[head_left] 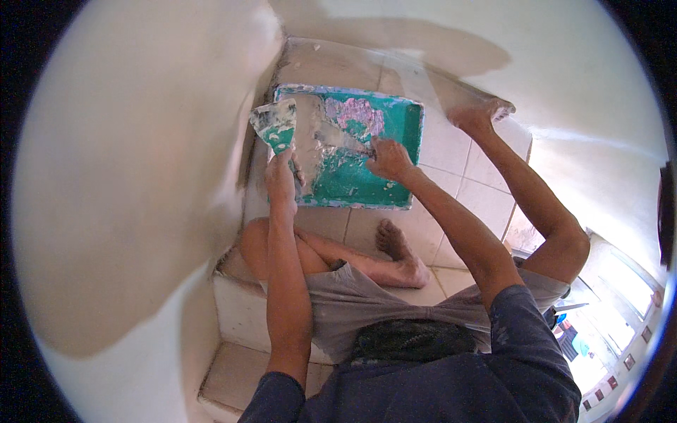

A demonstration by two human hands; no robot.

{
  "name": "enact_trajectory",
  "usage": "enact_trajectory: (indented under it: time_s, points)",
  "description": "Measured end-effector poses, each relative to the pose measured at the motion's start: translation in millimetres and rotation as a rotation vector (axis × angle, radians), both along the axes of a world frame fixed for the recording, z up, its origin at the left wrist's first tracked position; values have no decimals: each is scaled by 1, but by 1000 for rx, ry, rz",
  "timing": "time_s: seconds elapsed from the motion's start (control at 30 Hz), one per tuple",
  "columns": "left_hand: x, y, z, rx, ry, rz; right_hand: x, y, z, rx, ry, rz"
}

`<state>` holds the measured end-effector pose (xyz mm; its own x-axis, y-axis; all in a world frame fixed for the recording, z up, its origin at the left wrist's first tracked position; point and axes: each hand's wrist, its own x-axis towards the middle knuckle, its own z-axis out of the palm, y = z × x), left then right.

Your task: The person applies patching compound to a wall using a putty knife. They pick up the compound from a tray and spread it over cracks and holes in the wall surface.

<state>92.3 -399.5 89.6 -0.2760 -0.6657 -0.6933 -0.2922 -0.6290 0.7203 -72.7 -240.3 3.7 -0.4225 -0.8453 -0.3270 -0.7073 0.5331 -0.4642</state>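
Tiled floor [486, 166], head view: cream squares with thin joints spread under the teal tray [356, 189] and past its right side; a pale wall [127, 162] rose to its left.
Left hand [280, 176]: fingers closed around a broad putty knife [275, 121] at the tray's left edge; the blade pointed up toward the tray's far left corner, its long axis nearly square to the tray's long side.
Right hand [389, 159]: fingers gripped a narrower scraper [342, 139] over the tray's right half; its blade ran leftward across the middle, tilted slightly toward the far side. Whether its edge touched the tray could not be told.
Grey-beige paste [308, 151]: smeared over the tray's left part, to the left of the right fingers and nearer the left hand.
Tray's look: rectangular and shallow, rim crusted pale, a pinkish patch [352, 113] near the far side, bare teal showing toward the right and near sides.
Left foot [398, 250]: bare, just off the tray's near side.
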Motion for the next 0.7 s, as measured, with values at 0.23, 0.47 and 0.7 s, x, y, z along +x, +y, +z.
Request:
enact_trajectory:
  time_s: [0.23, 0.47, 0.7]
  points:
    - [17, -5, 12, -75, -43, 96, 21, -7, 36, -42, -146, -107]
    - [39, -1, 25, -127, 51, 5, 23, -33, 20, -232, 26, -138]
    - [50, 6, 41, -206, -35, -144, 43, -31, 2, -221, -77, -61]
